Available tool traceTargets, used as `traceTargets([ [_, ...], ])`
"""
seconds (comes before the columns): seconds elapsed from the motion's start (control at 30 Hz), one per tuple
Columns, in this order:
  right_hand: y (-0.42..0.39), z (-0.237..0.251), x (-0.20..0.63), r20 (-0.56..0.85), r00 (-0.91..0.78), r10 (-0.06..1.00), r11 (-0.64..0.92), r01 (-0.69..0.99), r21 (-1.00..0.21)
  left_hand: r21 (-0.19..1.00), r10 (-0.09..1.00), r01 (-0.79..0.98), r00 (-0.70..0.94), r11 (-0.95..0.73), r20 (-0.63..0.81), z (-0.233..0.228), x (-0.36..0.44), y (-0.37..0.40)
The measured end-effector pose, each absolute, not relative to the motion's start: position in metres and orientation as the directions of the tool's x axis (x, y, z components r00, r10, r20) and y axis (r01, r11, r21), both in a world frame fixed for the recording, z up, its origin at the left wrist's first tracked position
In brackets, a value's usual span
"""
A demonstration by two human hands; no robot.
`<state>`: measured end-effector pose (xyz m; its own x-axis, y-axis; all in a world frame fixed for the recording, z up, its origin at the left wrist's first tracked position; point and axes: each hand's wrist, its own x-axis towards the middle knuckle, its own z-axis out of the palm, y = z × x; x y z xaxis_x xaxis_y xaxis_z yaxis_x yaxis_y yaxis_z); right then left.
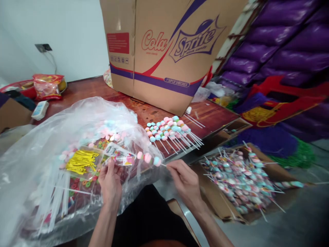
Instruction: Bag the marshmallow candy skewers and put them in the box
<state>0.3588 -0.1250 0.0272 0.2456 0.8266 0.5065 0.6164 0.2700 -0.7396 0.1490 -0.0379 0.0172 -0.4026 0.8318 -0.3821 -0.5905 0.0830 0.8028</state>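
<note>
Your left hand (pixel 111 183) pinches small printed wrapper (pixel 119 155); right hand (pixel 183 180) fingers pinch marshmallow skewer (pixel 148 158) stick, tip entering wrapper over clear bag (pixel 38 154). Floor box (pixel 221 202) full w/ skewers. Carton (pixel 164 48) reads "Cola", "Sprite".

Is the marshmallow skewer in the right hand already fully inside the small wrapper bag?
No: the marshmallow skewer has three marshmallows still outside the wrapper bag, its stick in the right hand.
</note>
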Motion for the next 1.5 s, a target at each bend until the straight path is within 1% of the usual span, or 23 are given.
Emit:
traceTargets([
  [0.13,-0.106,0.015,0.368,0.476,0.408,0.779,0.148,0.618,-0.772,0.792,0.832,-0.602,-0.387,0.099,-0.399,0.015,0.153,-0.039],
  [0.23,-0.081,0.0,0.371,0.479,0.472,0.74,0.057,0.665,-0.745,0.775,0.83,-0.62,-0.364,0.122,-0.422,0.014,0.156,-0.04],
  [0.3,-0.063,-0.01,0.37,0.471,0.483,0.738,-0.013,0.708,-0.706,0.767,0.831,-0.627,-0.35,0.136,-0.433,0.014,0.158,-0.042],
  [0.4,-0.045,-0.016,0.362,0.429,0.457,0.779,-0.139,0.793,-0.594,0.756,0.834,-0.637,-0.327,0.153,-0.444,0.014,0.161,-0.044],
  [0.5,-0.039,-0.008,0.361,0.422,0.396,0.815,-0.201,0.877,-0.436,0.743,0.832,-0.648,-0.312,0.166,-0.459,0.016,0.163,-0.045],
  [0.57,-0.038,0.004,0.37,0.468,0.387,0.795,-0.233,0.906,-0.352,0.737,0.831,-0.654,-0.305,0.172,-0.466,0.016,0.164,-0.044],
  [0.67,-0.034,0.022,0.396,0.537,0.451,0.713,-0.365,0.892,-0.266,0.719,0.827,-0.67,-0.289,0.185,-0.481,0.016,0.164,-0.042],
  [0.73,-0.028,0.028,0.416,0.534,0.499,0.683,-0.464,0.861,-0.21,0.701,0.818,-0.687,-0.284,0.191,-0.501,0.018,0.164,-0.041],
  [0.8,-0.024,0.028,0.43,0.496,0.513,0.701,-0.506,0.847,-0.162,0.682,0.803,-0.706,-0.287,0.19,-0.522,0.02,0.165,-0.039],
  [0.87,-0.022,0.024,0.436,0.471,0.501,0.726,-0.496,0.856,-0.145,0.663,0.784,-0.724,-0.297,0.188,-0.546,0.021,0.165,-0.038],
  [1.03,-0.025,0.008,0.434,0.508,0.476,0.718,-0.457,0.873,-0.172,0.652,0.767,-0.738,-0.314,0.174,-0.56,0.023,0.163,-0.034],
  [1.1,-0.026,0.005,0.434,0.514,0.478,0.712,-0.43,0.876,-0.219,0.661,0.775,-0.732,-0.319,0.163,-0.545,0.024,0.162,-0.034],
  [1.13,-0.027,0.005,0.434,0.526,0.486,0.698,-0.407,0.873,-0.267,0.665,0.778,-0.729,-0.322,0.159,-0.539,0.024,0.162,-0.034],
  [1.17,-0.029,0.006,0.434,0.543,0.494,0.679,-0.366,0.869,-0.333,0.668,0.778,-0.728,-0.325,0.157,-0.537,0.025,0.161,-0.034],
  [1.23,-0.037,0.013,0.429,0.577,0.486,0.657,-0.195,0.848,-0.492,0.665,0.768,-0.73,-0.335,0.155,-0.546,0.026,0.16,-0.033],
  [1.27,-0.043,0.018,0.424,0.581,0.471,0.664,-0.08,0.817,-0.571,0.662,0.759,-0.734,-0.342,0.152,-0.554,0.027,0.159,-0.033],
  [1.33,-0.06,0.029,0.409,0.553,0.414,0.723,0.128,0.707,-0.696,0.652,0.745,-0.744,-0.352,0.144,-0.567,0.027,0.157,-0.033],
  [1.4,-0.08,0.037,0.391,0.507,0.334,0.794,0.235,0.601,-0.764,0.647,0.745,-0.751,-0.355,0.133,-0.565,0.027,0.156,-0.032],
  [1.43,-0.09,0.04,0.382,0.5,0.294,0.814,0.268,0.575,-0.773,0.647,0.748,-0.752,-0.355,0.128,-0.56,0.027,0.155,-0.032],
  [1.5,-0.105,0.041,0.367,0.516,0.215,0.829,0.321,0.573,-0.754,0.649,0.757,-0.751,-0.353,0.122,-0.55,0.027,0.154,-0.033],
])
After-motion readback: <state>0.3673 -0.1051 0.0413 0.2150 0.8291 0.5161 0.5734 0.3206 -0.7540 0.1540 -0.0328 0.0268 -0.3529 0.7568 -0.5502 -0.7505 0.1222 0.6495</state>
